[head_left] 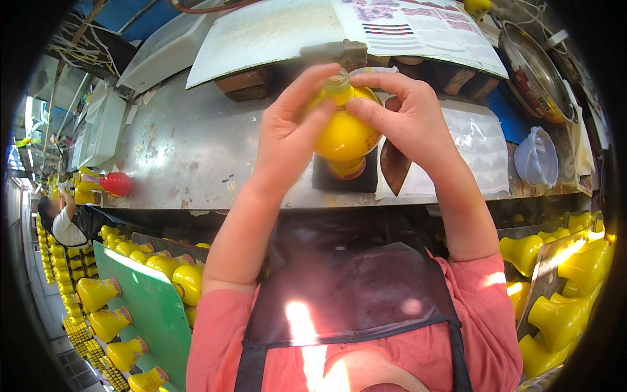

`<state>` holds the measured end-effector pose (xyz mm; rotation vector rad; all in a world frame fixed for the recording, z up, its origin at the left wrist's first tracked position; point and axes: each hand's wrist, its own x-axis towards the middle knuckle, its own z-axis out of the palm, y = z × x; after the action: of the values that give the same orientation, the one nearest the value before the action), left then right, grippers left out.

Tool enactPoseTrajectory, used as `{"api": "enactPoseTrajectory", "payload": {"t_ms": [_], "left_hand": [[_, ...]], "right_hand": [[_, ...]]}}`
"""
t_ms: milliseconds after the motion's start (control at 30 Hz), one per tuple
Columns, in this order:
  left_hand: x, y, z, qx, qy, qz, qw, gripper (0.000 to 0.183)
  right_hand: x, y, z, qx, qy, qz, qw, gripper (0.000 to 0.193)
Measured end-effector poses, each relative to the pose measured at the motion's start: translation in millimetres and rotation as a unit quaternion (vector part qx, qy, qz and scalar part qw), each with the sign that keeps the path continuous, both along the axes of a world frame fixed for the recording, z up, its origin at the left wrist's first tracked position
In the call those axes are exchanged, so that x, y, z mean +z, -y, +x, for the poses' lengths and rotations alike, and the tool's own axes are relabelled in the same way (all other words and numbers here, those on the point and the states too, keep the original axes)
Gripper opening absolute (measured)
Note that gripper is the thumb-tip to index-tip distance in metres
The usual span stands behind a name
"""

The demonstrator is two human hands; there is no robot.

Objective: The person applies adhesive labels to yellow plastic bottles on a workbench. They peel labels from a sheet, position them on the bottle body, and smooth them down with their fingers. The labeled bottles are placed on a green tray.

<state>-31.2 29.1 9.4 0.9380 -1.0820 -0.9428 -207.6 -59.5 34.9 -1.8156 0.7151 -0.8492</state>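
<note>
Over the metal bench is a glossy yellow round-bodied bottle (343,135) with a narrow clear glass neck and a flared foot. My left hand (292,121) is curled against its left shoulder, fingers near the neck and slightly blurred. On the other side my right hand (406,112) grips it, thumb on the front of the shoulder and fingers behind the neck. The bottle's foot is over a dark square pad (321,178); I cannot tell whether it rests there. A brown pointed piece (394,171) lies just right of the bottle.
Bricks (243,83) prop up a white board (274,32) at the back of the bench. A translucent bucket (536,157) and a metal basin (532,72) stand right. Yellow bottles (96,293) fill racks on both sides. Another person (68,219) is far left, near a red round object (116,184).
</note>
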Motion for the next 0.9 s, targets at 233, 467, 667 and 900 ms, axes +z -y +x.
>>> {"api": "enactPoseTrajectory", "payload": {"t_ms": [233,467,667,900], "left_hand": [[6.4,2.0,4.1,0.024,0.034,-0.004,0.999,0.032],[28.5,9.3,-2.4,0.130,0.202,-0.016,0.971,0.015],[38.9,4.1,-1.1,0.081,0.086,0.025,0.993,0.014],[30.0,3.0,-5.5,0.086,0.079,-0.012,0.993,0.015]], "right_hand": [[-1.0,-1.4,2.0,0.005,0.036,0.008,0.999,0.031],[-7.7,-39.9,-7.8,-0.008,0.037,-0.283,0.958,0.028],[-13.2,-29.8,-15.1,-0.032,0.031,-0.191,0.981,0.031],[-18.3,-44.3,-4.8,-0.037,0.035,-0.334,0.941,0.024]]}}
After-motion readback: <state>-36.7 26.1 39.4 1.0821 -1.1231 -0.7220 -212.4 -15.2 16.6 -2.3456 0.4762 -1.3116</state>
